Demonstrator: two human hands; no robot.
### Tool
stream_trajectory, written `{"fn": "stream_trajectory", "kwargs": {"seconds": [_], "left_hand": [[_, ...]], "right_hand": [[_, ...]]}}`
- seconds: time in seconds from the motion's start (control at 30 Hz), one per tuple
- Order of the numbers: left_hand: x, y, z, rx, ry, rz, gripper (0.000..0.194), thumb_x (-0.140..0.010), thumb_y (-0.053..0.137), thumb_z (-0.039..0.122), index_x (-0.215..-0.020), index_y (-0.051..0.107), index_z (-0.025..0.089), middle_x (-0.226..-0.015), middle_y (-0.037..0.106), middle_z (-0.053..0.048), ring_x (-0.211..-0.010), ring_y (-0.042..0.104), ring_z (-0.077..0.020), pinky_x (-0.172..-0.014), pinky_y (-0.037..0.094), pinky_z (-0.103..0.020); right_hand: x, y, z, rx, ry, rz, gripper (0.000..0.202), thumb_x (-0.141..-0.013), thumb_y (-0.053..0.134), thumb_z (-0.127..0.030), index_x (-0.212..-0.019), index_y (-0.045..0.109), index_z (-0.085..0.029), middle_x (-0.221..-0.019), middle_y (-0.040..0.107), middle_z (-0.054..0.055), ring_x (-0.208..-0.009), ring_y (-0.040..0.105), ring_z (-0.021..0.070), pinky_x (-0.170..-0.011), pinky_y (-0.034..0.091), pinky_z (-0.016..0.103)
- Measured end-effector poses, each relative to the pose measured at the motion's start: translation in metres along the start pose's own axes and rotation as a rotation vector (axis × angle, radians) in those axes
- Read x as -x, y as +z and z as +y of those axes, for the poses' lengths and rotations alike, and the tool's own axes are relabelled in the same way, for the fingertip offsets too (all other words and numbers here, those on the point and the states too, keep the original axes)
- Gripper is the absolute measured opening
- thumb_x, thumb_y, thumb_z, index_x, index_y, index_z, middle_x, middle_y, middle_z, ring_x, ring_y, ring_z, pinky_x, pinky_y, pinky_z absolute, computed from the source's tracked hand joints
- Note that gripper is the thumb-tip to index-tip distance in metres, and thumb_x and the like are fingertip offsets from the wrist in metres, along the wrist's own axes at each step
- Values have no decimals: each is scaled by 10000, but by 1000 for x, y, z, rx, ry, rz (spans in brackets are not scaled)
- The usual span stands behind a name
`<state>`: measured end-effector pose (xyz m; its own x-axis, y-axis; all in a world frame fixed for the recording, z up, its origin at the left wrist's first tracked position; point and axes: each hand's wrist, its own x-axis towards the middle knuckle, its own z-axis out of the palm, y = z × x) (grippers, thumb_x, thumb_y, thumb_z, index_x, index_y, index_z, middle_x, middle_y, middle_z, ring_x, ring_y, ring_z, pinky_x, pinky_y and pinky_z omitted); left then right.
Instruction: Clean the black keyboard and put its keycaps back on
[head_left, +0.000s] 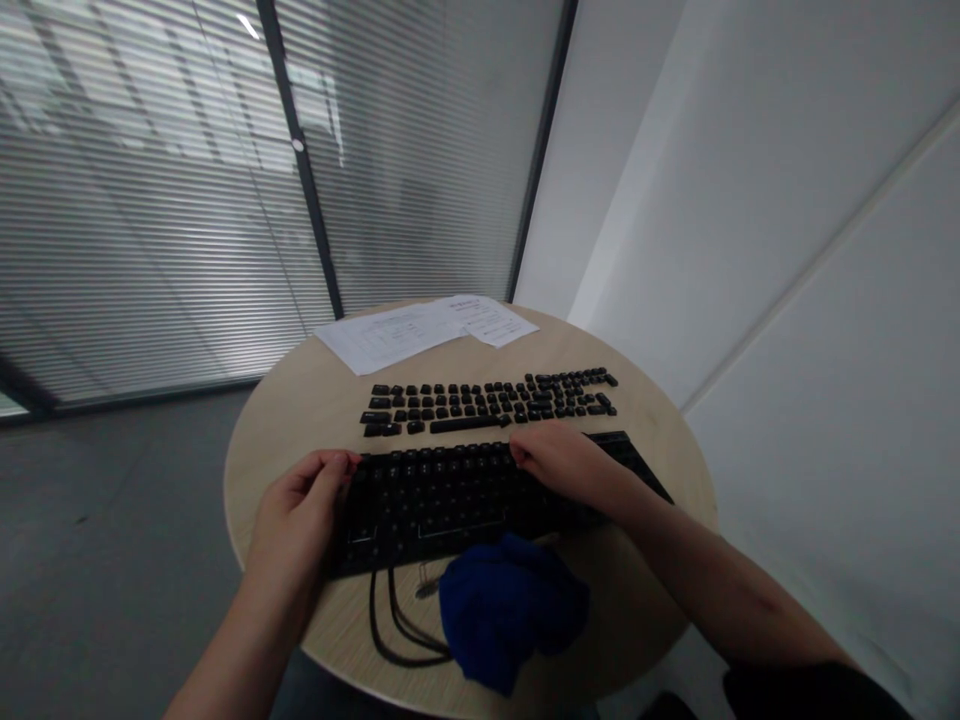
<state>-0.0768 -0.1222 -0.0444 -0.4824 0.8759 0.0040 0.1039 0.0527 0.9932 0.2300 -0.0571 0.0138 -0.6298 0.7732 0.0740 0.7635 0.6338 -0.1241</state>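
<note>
A black keyboard [450,500] lies in front of me, with a row of keycaps along its far edge and most of the rest bare of caps. My left hand [296,505] is closed at the far left corner, thumb and finger pinched on the keyboard's edge. Over the far row, right of the middle, rests my right hand [559,460], fingers curled; whatever they hold is hidden. Beyond the keyboard, loose black keycaps [480,400] are laid out in rows, including a long space bar [466,424].
A crumpled blue cloth [510,610] lies at the near side, beside a looped black cable [397,650] and a small wire tool [427,585]. Printed papers [405,335] lie at the far side of the round wooden table [289,410]. A wall stands to the right.
</note>
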Motion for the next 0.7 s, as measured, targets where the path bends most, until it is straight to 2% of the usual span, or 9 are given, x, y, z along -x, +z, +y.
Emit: {"fn": "stream_trajectory", "kwargs": {"seconds": [0.23,0.37,0.53,0.6,0.7], "left_hand": [[5,2,11,-21,22,3,362,-805,678,543,-853,729,188,-725,652,-13,-649,564,-178,-547,391,-262],[4,1,11,-44,43,1,374,-803,663,553,-846,724,187,-721,659,-18,-663,576,-187,-561,402,-264],[0,-1,5,-77,53,4,374,-809,644,563,-864,730,203,-743,671,-23,-709,593,-201,-579,415,-265],[0,-2,5,-76,60,3,365,-825,640,552,-860,728,199,-738,663,-29,-712,586,-205,-583,410,-279],[2,-1,5,-51,39,9,362,-840,650,544,-881,733,193,-756,669,-40,-718,587,-212,-596,413,-304]], "right_hand": [[-1,2,-2,-7,-16,-2,167,-883,565,-50,-803,631,-180,-794,673,28,-743,566,165,-659,303,276],[1,1,1,-53,18,-5,141,-871,626,-56,-809,655,-179,-820,691,24,-773,590,168,-680,334,270],[9,-4,12,-92,-13,74,88,-895,677,-126,-934,727,-188,-938,733,50,-896,639,202,-815,417,304],[12,-6,16,-75,-30,95,110,-928,647,-154,-944,752,-185,-966,726,65,-928,639,211,-841,429,318],[13,-5,17,-29,-40,59,194,-928,607,-130,-966,787,-190,-957,689,71,-887,625,200,-784,427,306]]}}
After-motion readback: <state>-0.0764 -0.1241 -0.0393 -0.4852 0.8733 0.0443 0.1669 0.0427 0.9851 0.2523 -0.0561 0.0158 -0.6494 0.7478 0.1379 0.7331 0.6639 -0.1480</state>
